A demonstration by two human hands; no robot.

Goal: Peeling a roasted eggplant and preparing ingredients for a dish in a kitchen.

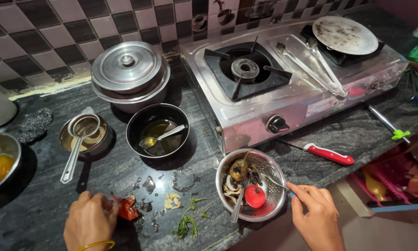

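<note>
The left hand (90, 219) rests on the dark counter (42, 200), its fingers closed on red tomato scraps (127, 208) lying just to its right. The right hand (316, 214) pinches a thin utensil handle (277, 184) (its working end is hidden) that slants up-left into the steel colander (269, 166). 1 whole tomato (255, 196) sits inside among peelings, nearer the right hand. A red-handled knife (324, 153) lies beyond.
</note>
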